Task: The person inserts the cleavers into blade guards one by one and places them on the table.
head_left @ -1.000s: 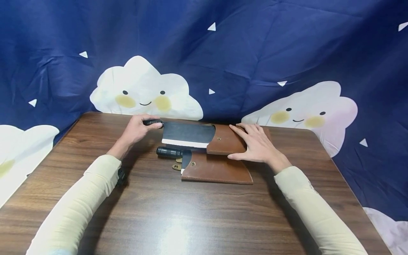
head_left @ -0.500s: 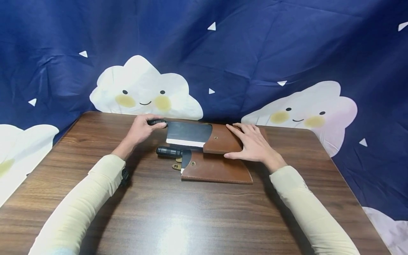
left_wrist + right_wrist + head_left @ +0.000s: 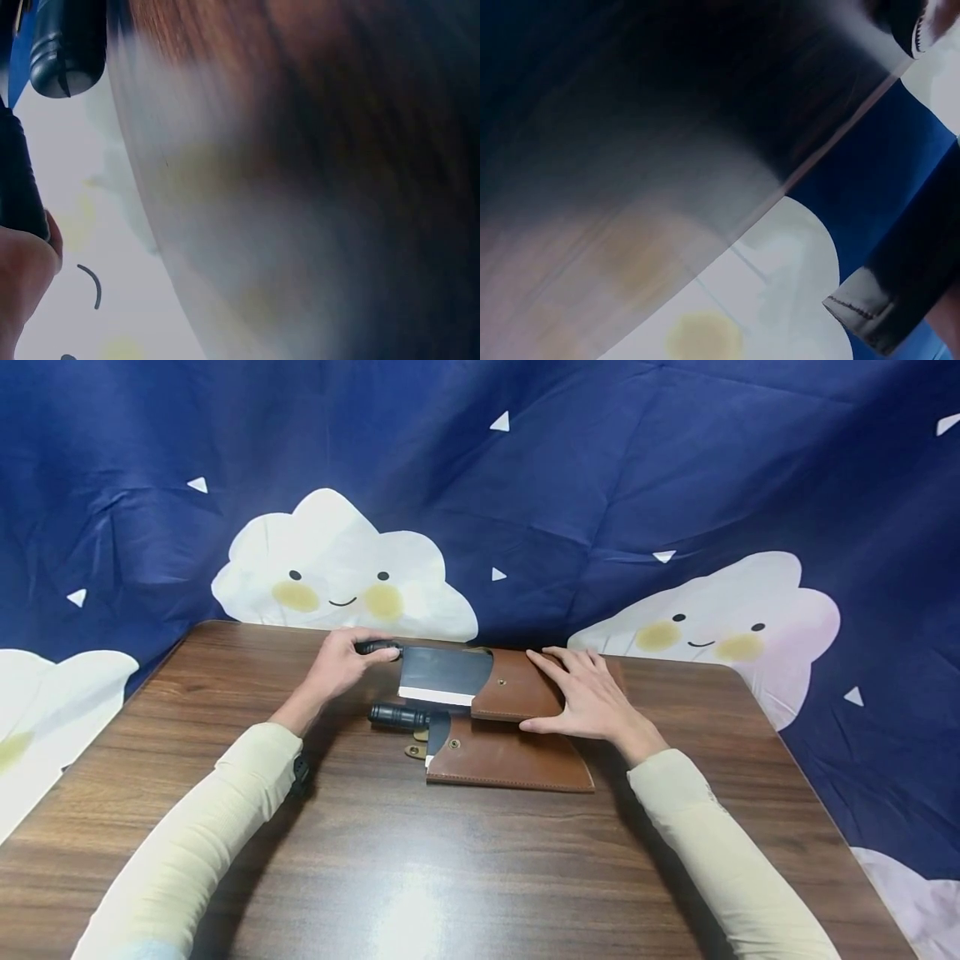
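Observation:
My left hand (image 3: 337, 667) grips the black handle (image 3: 377, 647) of a cleaver at the back of the table. The cleaver's dark blade (image 3: 444, 672), with its bright edge toward me, sits partly inside a brown leather sheath (image 3: 517, 683); the inner part is hidden. My right hand (image 3: 591, 700) holds that sheath at its right end, thumb at the near edge and fingers spread over the top. Just nearer lies a second cleaver, black handle (image 3: 397, 717) to the left, its blade mostly covered by another brown sheath (image 3: 510, 762). The left wrist view shows the gripped handle (image 3: 19, 176).
Brass-coloured snap tabs (image 3: 416, 752) stick out beside the second cleaver's blade. The wooden table (image 3: 300, 860) reaches back to a blue curtain (image 3: 540, 468) with printed clouds. The upper sheath partly overlaps the lower one.
The left hand has moved right with the cleaver, and the right hand has moved left with the sheath. Less blade shows outside the sheath. The second cleaver has stayed put.

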The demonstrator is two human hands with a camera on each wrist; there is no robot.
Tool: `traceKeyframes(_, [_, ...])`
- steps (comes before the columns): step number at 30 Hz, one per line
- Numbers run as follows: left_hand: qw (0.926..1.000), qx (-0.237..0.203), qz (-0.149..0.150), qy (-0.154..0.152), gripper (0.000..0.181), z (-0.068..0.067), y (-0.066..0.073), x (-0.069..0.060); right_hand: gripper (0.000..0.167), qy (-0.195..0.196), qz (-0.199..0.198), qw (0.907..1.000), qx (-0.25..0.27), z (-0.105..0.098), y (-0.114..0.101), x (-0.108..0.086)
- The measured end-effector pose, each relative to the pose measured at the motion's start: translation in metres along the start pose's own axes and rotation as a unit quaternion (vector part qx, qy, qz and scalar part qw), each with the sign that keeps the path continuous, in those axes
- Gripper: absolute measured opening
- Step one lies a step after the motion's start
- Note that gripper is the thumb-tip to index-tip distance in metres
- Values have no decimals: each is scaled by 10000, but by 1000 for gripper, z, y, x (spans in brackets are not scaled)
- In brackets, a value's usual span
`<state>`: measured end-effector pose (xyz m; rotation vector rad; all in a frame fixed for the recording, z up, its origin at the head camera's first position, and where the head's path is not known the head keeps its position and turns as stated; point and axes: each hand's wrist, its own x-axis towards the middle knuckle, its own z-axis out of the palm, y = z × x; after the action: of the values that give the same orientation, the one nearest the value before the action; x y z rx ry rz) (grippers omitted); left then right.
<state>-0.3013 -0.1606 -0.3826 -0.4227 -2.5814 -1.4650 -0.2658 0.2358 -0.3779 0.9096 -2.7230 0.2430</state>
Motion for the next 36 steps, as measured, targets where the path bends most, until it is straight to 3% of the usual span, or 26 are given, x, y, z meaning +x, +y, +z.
traceKeyframes(24, [9991, 112, 393, 80, 34, 17, 11, 8, 111, 8, -13, 10000, 63, 4, -10, 11])
traceKeyframes(36, [9983, 55, 572, 116, 34, 21, 12, 6, 111, -84, -34, 9999, 54, 6, -13, 14])
